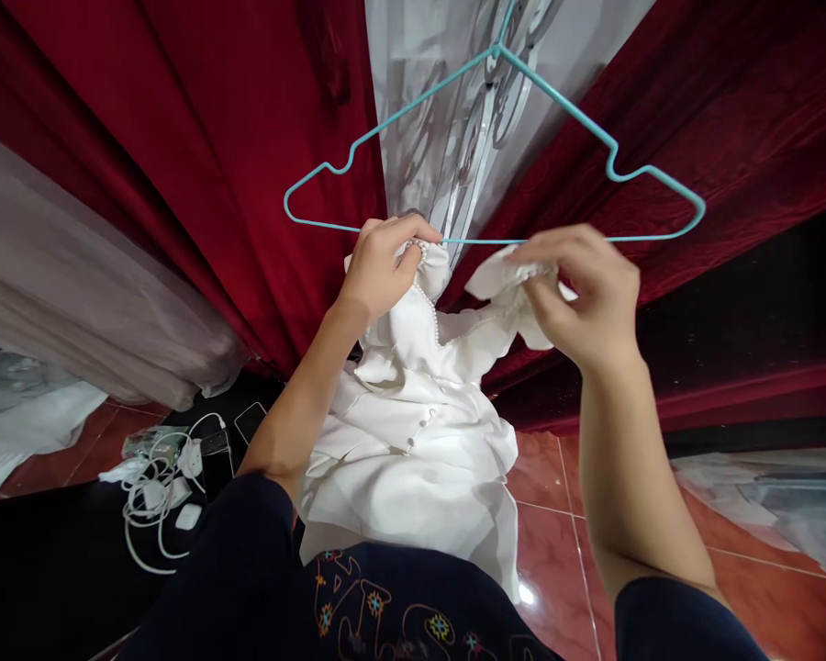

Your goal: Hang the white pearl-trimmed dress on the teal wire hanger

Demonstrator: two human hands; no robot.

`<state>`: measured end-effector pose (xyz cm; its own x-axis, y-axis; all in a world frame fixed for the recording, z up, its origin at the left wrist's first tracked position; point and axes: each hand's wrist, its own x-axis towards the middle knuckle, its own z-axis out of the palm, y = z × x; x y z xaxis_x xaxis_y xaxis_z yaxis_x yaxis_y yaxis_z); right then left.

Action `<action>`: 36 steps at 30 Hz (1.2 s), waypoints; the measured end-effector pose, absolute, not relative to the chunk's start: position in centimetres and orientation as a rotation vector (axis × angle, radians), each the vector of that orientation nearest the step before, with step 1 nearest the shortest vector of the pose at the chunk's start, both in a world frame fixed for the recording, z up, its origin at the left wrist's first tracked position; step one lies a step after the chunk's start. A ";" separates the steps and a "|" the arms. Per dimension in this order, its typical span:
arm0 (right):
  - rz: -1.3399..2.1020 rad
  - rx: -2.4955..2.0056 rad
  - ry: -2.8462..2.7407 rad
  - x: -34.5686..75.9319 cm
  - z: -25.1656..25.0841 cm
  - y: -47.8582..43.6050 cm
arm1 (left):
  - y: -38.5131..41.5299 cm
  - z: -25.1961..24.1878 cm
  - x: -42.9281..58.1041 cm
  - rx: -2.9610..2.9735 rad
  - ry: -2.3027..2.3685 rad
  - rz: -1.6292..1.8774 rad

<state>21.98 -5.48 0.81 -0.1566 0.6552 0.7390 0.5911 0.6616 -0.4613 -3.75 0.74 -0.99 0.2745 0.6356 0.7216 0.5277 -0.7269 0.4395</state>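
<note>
Deep-red curtains (248,110) frame a pale panel (413,101) behind a turquoise hanger (485,241), and reddish tiles (543,514) spread below. From where I stand, the white dress (413,422) falls in front of the person's body, its top just under the hanger's lower bar, its skirt bunched in folds. Their left hand (389,266) pinches one pearl-trimmed shoulder between thumb and fingers, right at the bar. Their right hand (585,294), a little blurred, grips the other shoulder; whether it touches the bar I cannot tell. White cables (158,496) lie tangled off to the left.
</note>
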 end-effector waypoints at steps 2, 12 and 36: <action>-0.022 -0.941 -1.674 20.5 1.1 -4.6 | 0.6 -1.1 -3.7 2.436 1.132 1.441; 0.006 -1.121 -1.714 18.7 -3.4 -1.5 | 0.4 -0.9 -5.1 2.634 0.961 1.268; 0.037 -1.255 -1.555 17.5 -2.7 -1.4 | 10.9 2.9 -17.8 1.546 1.257 2.050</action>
<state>17.55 -1.43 -2.69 0.1429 0.7078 0.6918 0.6744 0.4419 -0.5915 -17.82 10.87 2.94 -0.3870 0.6659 0.6379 0.2665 -0.5815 0.7687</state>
